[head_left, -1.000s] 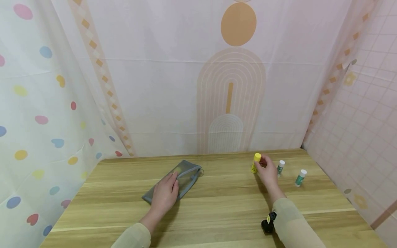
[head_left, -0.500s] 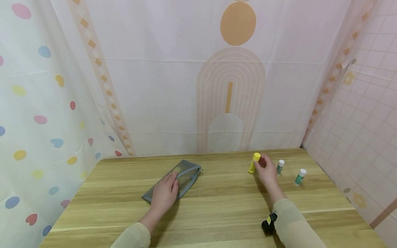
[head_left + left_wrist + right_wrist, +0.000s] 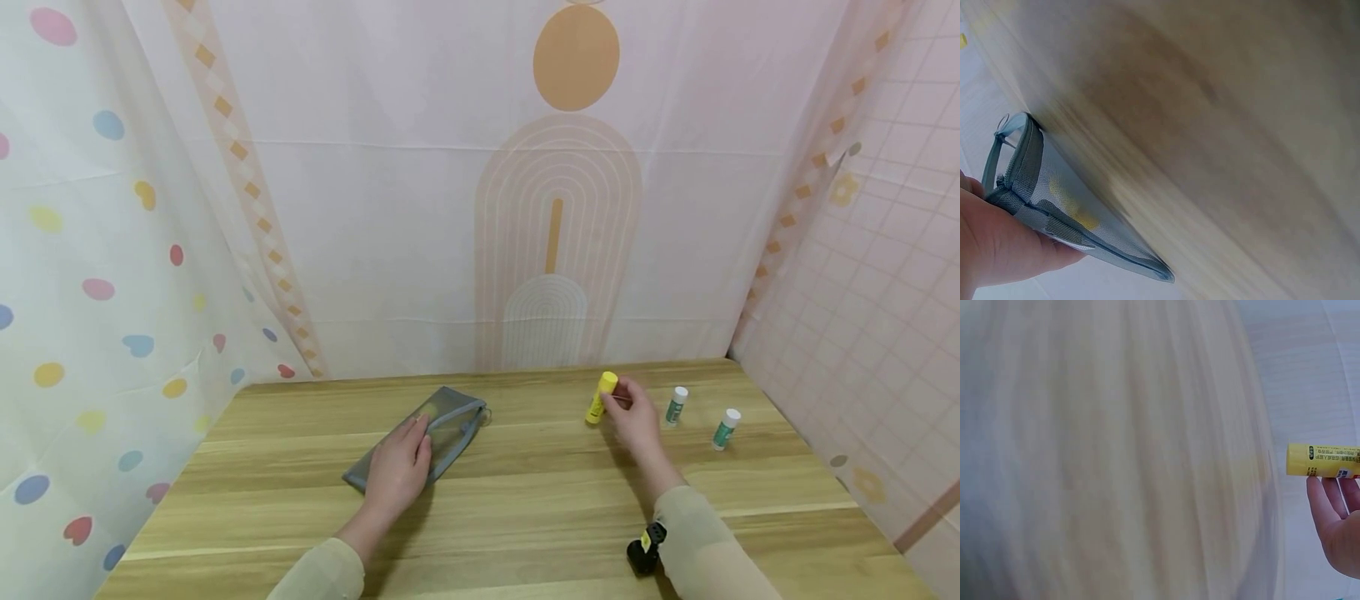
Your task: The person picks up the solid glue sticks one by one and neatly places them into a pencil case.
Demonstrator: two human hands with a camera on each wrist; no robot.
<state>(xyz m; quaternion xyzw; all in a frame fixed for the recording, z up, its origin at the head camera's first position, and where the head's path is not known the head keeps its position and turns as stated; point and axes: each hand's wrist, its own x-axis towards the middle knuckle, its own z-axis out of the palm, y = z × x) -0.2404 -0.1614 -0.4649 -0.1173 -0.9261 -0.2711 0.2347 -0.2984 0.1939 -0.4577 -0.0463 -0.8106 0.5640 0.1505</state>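
My right hand (image 3: 636, 421) pinches a yellow glue stick (image 3: 602, 397) between thumb and fingers. It leans to one side, its lower end near the table's far part. In the right wrist view, dark print shows on the yellow glue stick (image 3: 1325, 460), with fingertips along its side. On the left, my left hand (image 3: 399, 467) rests on a grey mesh zip pouch (image 3: 450, 404), fingers stretched along it. The left wrist view shows the pouch (image 3: 1069, 187) with its zip side gaping beside the thumb (image 3: 1029, 253); something yellow (image 3: 1075, 209) shows through the mesh.
Two smaller glue sticks with white caps and green labels stand right of my right hand, a nearer one (image 3: 726, 429) and a farther one (image 3: 676, 406). A wooden table (image 3: 525, 517) lies under everything, with patterned curtains (image 3: 405, 250) behind and at both sides.
My right hand has moved slightly left with the yellow glue stick, which now tilts more. The farther white-capped glue stick is fully uncovered. The left hand and pouch have stayed put.
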